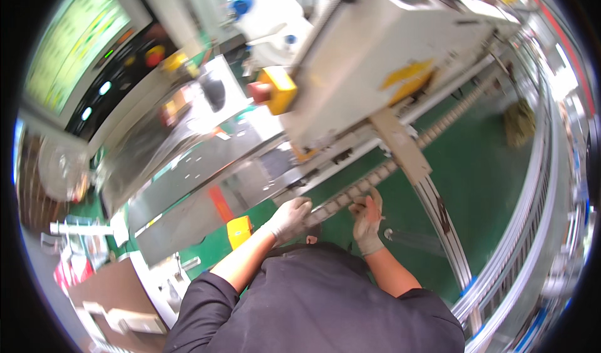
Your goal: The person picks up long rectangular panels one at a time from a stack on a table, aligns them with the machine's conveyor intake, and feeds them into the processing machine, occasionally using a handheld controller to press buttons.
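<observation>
A long pale segmented strip (347, 196) runs slantwise from in front of my body up toward the far right. My left hand (292, 218), in a thin whitish glove, is closed at the strip's near left end. Whether it grips the strip or something small on it is hidden by the fingers. My right hand (368, 220), gloved too, is beside the strip's right side, its fingers bent and partly apart. Bare skin shows at some of its fingers, and I see nothing held in it. Both hands are slightly blurred.
Beyond the strip stands a large white machine housing (369, 59) with a yellow box and red emergency button (268, 91). At left lie a dark metal table (181, 209) and a yellow box (239, 231). A curved metal rail (441, 221) crosses the green floor (482, 165) at right.
</observation>
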`<state>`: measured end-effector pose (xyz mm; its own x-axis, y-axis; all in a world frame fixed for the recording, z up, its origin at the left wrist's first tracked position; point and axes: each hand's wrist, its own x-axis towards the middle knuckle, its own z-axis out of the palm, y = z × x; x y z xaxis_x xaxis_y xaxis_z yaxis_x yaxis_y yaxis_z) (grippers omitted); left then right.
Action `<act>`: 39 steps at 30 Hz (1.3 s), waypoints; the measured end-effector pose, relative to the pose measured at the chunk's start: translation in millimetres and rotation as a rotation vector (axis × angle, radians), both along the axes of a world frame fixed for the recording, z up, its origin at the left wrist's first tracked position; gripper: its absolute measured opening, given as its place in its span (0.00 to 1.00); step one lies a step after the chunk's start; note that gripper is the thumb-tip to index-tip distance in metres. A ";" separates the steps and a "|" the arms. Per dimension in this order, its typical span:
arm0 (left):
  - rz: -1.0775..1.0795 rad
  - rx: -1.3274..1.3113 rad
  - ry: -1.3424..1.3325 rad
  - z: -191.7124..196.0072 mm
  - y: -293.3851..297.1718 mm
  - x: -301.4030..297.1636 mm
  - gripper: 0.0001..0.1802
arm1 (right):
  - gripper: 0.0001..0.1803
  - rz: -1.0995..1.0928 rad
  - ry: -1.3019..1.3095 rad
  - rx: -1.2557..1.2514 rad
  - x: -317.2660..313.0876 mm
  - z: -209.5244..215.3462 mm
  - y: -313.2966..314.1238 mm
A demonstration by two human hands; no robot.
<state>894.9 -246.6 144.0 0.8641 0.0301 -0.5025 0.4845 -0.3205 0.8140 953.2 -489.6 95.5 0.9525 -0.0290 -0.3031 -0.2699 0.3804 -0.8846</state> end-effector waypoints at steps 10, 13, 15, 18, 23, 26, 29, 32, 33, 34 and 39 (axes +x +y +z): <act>0.459 0.744 -0.086 -47.5 202.9 -319.6 0.14 | 0.18 1.377 -1.174 -0.823 -76.2 24.5 192.6; 0.992 0.693 0.101 -95.2 220.6 -453.0 0.18 | 0.19 1.595 -1.282 -0.992 -154.5 58.4 241.7; 1.136 0.603 0.091 -143.4 229.3 -568.6 0.23 | 0.17 1.517 -1.270 -0.769 -192.4 59.2 263.7; 2.528 -0.353 -0.510 -158.3 214.9 -654.1 0.26 | 0.16 1.591 -1.287 -0.897 -225.8 63.3 289.9; 2.716 -0.321 -0.536 -119.4 221.5 -735.1 0.49 | 0.18 1.628 -1.215 -0.954 -260.1 69.4 320.3; 2.641 -0.353 -0.405 -114.0 236.1 -751.5 0.36 | 0.17 1.682 -1.171 -1.105 -266.8 59.8 331.6; 2.581 -0.388 -0.426 -110.0 230.9 -751.4 0.26 | 0.17 1.631 -1.211 -1.076 -276.8 54.6 337.6; 2.484 -0.405 -0.494 -111.2 208.7 -741.6 0.19 | 0.18 1.588 -1.216 -1.041 -291.0 44.2 343.8; 2.409 -0.399 -0.518 -111.1 198.6 -731.9 0.19 | 0.18 1.589 -1.195 -1.046 -292.9 37.7 345.4; 2.333 -0.391 -0.541 -109.9 186.1 -722.1 0.18 | 0.18 1.590 -1.173 -1.051 -294.0 34.3 347.5; 1.796 -0.597 -0.555 -74.3 142.6 -678.3 0.21 | 0.20 1.685 -1.238 -0.861 -306.1 29.1 358.3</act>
